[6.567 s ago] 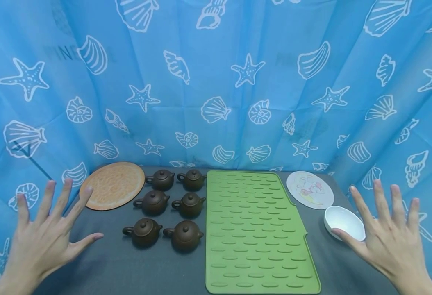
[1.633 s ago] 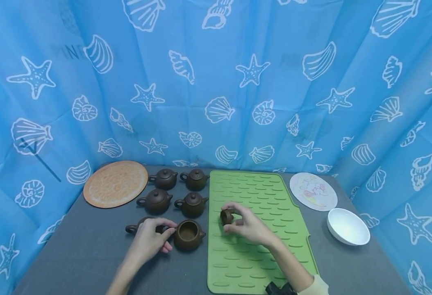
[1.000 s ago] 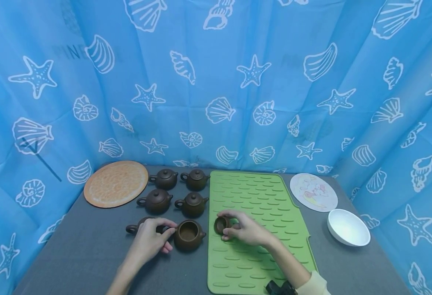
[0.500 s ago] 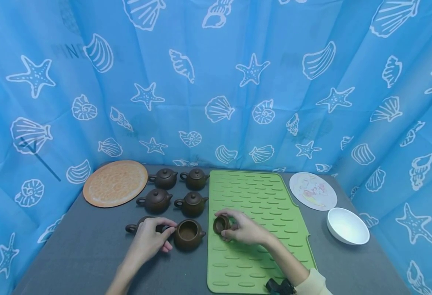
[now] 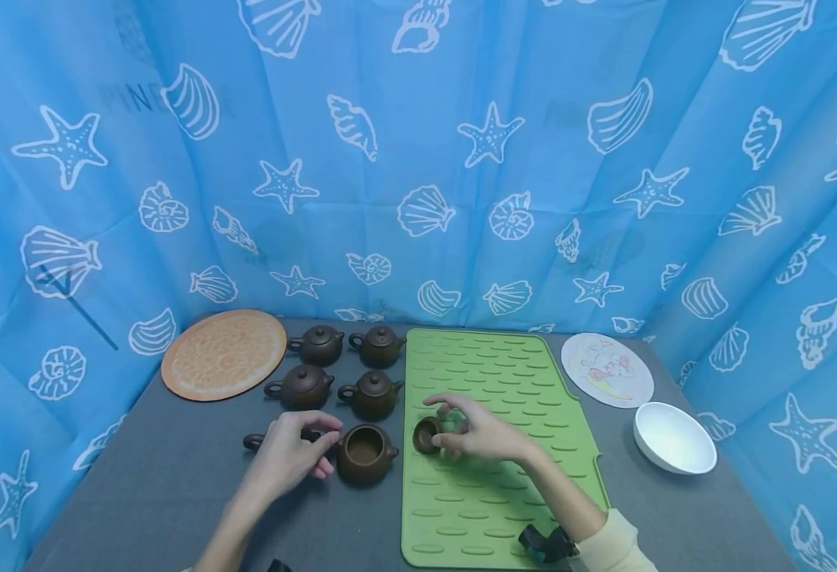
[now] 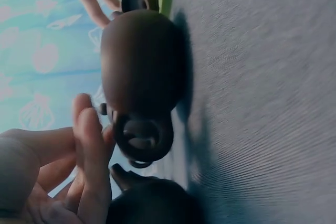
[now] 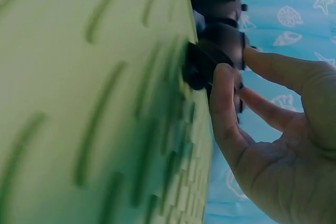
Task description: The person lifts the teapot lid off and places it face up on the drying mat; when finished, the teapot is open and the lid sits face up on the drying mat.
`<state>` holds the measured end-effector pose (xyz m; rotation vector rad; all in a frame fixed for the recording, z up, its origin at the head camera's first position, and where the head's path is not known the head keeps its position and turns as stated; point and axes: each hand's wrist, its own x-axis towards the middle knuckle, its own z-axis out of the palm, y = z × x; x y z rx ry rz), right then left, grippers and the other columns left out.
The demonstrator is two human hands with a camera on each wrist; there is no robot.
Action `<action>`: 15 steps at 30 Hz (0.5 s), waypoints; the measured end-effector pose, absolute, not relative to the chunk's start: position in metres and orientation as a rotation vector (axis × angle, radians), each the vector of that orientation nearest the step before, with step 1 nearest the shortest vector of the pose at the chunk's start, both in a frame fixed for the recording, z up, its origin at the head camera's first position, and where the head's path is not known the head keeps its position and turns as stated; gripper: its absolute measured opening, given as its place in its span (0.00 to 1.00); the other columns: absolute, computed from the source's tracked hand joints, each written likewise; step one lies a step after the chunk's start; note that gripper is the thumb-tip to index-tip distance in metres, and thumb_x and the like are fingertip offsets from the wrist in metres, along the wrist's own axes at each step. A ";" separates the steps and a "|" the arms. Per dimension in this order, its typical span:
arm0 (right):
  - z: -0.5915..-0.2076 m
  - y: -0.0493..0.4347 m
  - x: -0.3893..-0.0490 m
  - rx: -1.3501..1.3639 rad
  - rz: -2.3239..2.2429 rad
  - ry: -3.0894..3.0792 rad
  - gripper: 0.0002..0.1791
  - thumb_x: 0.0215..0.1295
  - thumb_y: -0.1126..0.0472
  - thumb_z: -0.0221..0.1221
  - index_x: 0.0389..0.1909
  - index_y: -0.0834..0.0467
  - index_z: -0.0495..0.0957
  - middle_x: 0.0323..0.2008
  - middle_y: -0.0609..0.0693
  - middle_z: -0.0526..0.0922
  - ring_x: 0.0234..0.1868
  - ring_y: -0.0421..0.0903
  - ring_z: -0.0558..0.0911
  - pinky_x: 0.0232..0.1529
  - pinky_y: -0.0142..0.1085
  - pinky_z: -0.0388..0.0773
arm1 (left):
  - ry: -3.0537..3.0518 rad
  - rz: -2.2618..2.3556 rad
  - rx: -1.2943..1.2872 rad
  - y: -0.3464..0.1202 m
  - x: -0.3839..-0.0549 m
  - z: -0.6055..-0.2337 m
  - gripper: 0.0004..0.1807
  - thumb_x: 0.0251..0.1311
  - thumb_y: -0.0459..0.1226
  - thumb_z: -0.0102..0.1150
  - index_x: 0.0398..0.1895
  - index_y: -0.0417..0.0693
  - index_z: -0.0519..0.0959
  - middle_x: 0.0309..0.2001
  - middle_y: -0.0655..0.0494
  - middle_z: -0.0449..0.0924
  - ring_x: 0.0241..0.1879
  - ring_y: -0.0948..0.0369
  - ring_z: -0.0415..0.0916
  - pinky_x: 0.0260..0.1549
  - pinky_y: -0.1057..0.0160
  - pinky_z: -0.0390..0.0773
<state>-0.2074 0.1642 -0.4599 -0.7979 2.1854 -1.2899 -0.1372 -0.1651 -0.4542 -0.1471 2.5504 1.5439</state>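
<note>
One pot point(image 5: 363, 477) stands upright and open before you, its brown inside in plain sight. Four more pots point(image 5: 374, 396) behind it have their lids on; another is mostly hidden by your left hand point(image 5: 290, 454). Over to the right, the bowl point(image 5: 676, 438) shows its white inside, a pale disc point(image 5: 607, 371) just behind it.

The lid point(image 5: 427, 435) is on the mat point(image 5: 504, 373), near its left edge, hollow side showing toward you and tilted. Your right hand point(image 5: 479, 435) is beside it, fingers parted and released; whether the thumb touches the rim you cannot tell. Your left fingers are loosely bent and ungripped, just beside the open pot's handle.

Between that pot's spout and the mat's edge you have only a narrow strip. The counter point(image 5: 140, 492) spreads wide in front of the pots, and the mat stretches off to the lid's right.

The open pot's spout points right and its handle left, so its long axis runs side to side.
</note>
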 end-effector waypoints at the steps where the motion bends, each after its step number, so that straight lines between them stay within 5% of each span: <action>1: -0.457 0.165 -0.209 -0.796 -1.289 2.196 0.35 0.76 0.65 0.65 0.79 0.68 0.63 0.65 0.77 0.70 0.31 0.59 0.90 0.34 0.46 0.91 | 2.558 1.547 -0.137 -0.166 -0.138 -0.453 0.12 0.72 0.30 0.67 0.55 0.45 0.88 0.46 0.49 0.92 0.25 0.59 0.88 0.25 0.65 0.89; 6: -0.443 0.161 -0.220 -0.776 -1.308 2.279 0.32 0.76 0.63 0.65 0.77 0.64 0.68 0.67 0.79 0.71 0.28 0.63 0.86 0.30 0.47 0.88 | 2.644 1.558 -0.018 -0.171 -0.147 -0.443 0.10 0.73 0.30 0.67 0.54 0.43 0.88 0.44 0.47 0.91 0.29 0.61 0.90 0.28 0.69 0.87; 15: -0.427 0.128 -0.237 -0.721 -1.438 2.314 0.23 0.76 0.65 0.65 0.67 0.64 0.77 0.62 0.75 0.79 0.36 0.64 0.89 0.41 0.61 0.90 | 2.819 1.430 0.128 -0.170 -0.173 -0.428 0.09 0.73 0.34 0.68 0.52 0.46 0.89 0.48 0.50 0.92 0.40 0.61 0.86 0.37 0.66 0.84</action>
